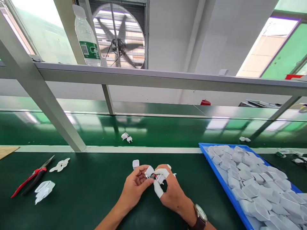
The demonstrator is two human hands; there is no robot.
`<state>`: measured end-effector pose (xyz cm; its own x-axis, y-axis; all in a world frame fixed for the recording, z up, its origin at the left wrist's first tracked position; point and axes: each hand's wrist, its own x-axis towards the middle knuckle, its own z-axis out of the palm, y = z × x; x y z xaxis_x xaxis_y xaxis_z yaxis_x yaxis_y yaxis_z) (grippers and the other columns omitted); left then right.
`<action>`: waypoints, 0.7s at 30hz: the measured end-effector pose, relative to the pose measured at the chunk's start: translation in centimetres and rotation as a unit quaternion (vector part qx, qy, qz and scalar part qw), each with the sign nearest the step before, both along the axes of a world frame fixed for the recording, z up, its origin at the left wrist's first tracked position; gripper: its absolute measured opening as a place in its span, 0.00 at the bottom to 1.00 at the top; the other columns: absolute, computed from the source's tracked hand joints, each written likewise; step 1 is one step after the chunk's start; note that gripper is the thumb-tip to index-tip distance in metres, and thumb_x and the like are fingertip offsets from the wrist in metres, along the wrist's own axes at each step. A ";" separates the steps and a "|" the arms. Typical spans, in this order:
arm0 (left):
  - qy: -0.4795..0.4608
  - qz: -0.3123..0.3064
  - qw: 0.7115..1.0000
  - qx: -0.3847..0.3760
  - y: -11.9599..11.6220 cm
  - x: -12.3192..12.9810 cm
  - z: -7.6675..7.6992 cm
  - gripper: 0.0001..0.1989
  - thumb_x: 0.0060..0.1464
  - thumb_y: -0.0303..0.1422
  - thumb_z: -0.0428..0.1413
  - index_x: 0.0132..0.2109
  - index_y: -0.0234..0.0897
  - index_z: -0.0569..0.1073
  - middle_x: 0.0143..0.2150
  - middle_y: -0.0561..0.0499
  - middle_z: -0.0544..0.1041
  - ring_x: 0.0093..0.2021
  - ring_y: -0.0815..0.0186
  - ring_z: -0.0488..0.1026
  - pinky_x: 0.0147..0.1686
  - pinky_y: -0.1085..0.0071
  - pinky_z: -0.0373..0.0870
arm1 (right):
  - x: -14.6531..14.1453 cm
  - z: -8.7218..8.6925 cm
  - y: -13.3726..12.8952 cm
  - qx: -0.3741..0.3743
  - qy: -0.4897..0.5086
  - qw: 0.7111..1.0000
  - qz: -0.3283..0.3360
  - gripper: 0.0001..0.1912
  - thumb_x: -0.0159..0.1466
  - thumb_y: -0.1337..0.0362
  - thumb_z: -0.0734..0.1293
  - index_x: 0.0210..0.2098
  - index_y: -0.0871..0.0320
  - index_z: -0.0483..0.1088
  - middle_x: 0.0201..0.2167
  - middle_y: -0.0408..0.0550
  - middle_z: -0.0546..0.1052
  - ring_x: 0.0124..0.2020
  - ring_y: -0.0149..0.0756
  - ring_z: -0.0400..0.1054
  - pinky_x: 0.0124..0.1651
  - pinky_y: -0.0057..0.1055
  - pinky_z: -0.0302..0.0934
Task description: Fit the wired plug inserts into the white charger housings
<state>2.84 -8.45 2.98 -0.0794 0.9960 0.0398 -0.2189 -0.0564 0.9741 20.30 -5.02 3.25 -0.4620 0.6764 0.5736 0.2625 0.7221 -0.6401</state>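
Both hands, left hand (136, 184) and right hand (169, 188), are pinching a small white plastic charger shell (154, 175) above the green surface (91, 191); seemingly light, rigid, slightly slippery; best gripped by its edges.

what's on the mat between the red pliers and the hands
In the head view, white plastic pieces lie just right of the red pliers; from there to the left hand the green mat is bare.

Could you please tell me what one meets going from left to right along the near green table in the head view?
Red-handled pliers → white plastic pieces → left hand → right hand → blue tray of white plastic shells.
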 end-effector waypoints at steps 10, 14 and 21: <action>0.024 -0.073 0.996 -0.041 -1.1 0.2 1.7 0.24 0.53 0.46 0.65 0.51 0.36 0.79 0.38 0.47 0.80 0.31 0.66 0.71 0.38 0.66 0.74 | 0.9 -0.9 0.3 -0.040 0.042 0.998 -0.028 0.17 0.66 0.69 0.63 0.53 0.52 0.69 0.34 0.44 0.77 0.32 0.35 0.72 0.41 0.35 0.69; -0.016 -0.097 0.995 -0.028 -1.0 0.0 1.3 0.21 0.54 0.42 0.66 0.51 0.36 0.78 0.38 0.48 0.79 0.31 0.68 0.70 0.37 0.69 0.72 | 1.1 -0.7 0.6 -0.103 0.051 0.993 0.022 0.19 0.65 0.67 0.65 0.56 0.51 0.71 0.45 0.48 0.78 0.41 0.37 0.74 0.48 0.36 0.71; -0.072 -0.118 0.990 -0.017 -0.8 -0.2 0.6 0.27 0.51 0.36 0.69 0.57 0.41 0.72 0.36 0.54 0.74 0.31 0.70 0.73 0.34 0.71 0.72 | 1.6 -1.3 0.9 -0.094 0.084 0.989 0.084 0.24 0.65 0.67 0.70 0.60 0.44 0.69 0.44 0.44 0.79 0.40 0.35 0.75 0.45 0.32 0.71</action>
